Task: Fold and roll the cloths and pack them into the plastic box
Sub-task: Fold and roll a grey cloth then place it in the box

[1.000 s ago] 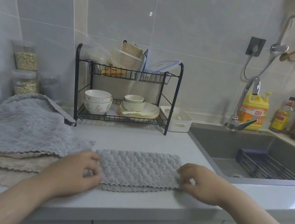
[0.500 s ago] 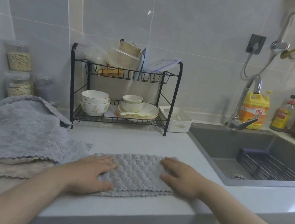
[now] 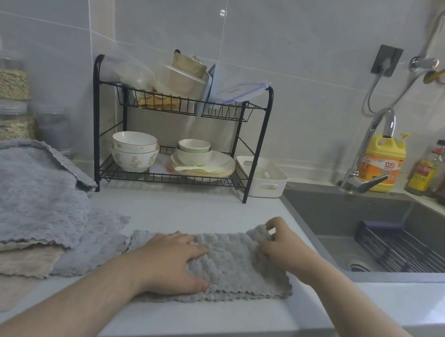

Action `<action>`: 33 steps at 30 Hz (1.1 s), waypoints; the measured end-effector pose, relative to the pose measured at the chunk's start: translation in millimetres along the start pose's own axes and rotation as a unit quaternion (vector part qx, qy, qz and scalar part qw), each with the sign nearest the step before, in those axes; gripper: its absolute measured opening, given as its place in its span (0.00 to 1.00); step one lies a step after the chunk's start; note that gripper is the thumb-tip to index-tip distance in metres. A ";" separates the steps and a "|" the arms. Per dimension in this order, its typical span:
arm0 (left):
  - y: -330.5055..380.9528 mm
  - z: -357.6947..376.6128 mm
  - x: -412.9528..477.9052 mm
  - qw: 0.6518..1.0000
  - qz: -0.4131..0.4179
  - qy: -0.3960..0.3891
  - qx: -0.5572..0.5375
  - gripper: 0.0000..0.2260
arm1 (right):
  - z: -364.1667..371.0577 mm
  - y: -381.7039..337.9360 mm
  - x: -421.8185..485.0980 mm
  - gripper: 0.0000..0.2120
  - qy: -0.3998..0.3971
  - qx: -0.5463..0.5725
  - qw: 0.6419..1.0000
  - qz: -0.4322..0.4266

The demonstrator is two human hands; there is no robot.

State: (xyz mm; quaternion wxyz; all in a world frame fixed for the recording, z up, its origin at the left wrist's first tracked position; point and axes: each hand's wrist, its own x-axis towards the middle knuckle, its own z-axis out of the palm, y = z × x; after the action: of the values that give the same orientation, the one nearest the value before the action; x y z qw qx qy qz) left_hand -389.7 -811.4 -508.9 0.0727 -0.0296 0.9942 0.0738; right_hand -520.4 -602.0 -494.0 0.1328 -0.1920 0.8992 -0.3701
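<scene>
A grey cloth (image 3: 234,265), folded into a long strip, lies on the white counter near its front edge. My left hand (image 3: 176,263) rests flat on the strip's left half with straight fingers. My right hand (image 3: 281,248) pinches the strip's far right corner, which is lifted and curled a little. A pile of grey and beige cloths (image 3: 13,215) lies at the left. The white plastic box (image 3: 263,177) stands open beside the dish rack, behind the strip.
A black dish rack (image 3: 258,144) with bowls and plates stands at the back. The grey sink (image 3: 350,212) lies right of the strip, with a tap and a yellow detergent bottle (image 3: 383,163) behind it. Storage jars (image 3: 8,103) stand at the far left.
My right hand went from pressing flat on the strip to pinching and lifting its far right corner. My left hand stays pressed on the left half.
</scene>
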 end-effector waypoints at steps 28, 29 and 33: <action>-43.6 -31.9 -18.2 0.798 -0.261 0.158 -0.520 0.07 | 84.2 -59.9 -12.3 0.15 -0.014 -0.063 0.976 -0.208; -45.7 -29.2 -21.1 0.805 -0.263 0.154 -0.509 0.08 | 86.1 -60.8 -12.2 0.16 -0.019 -0.076 0.975 -0.209; -52.8 -17.6 -24.3 0.843 -0.238 0.164 -0.455 0.11 | 94.6 -60.4 -13.7 0.13 -0.043 -0.170 0.955 -0.238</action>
State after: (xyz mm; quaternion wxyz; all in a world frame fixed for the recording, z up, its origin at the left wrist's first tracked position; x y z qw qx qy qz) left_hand -364.6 -865.0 -495.6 -0.0973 -0.3065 0.8090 0.4920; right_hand -457.3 -693.4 -514.8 0.0450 -0.4364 0.8703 -0.2240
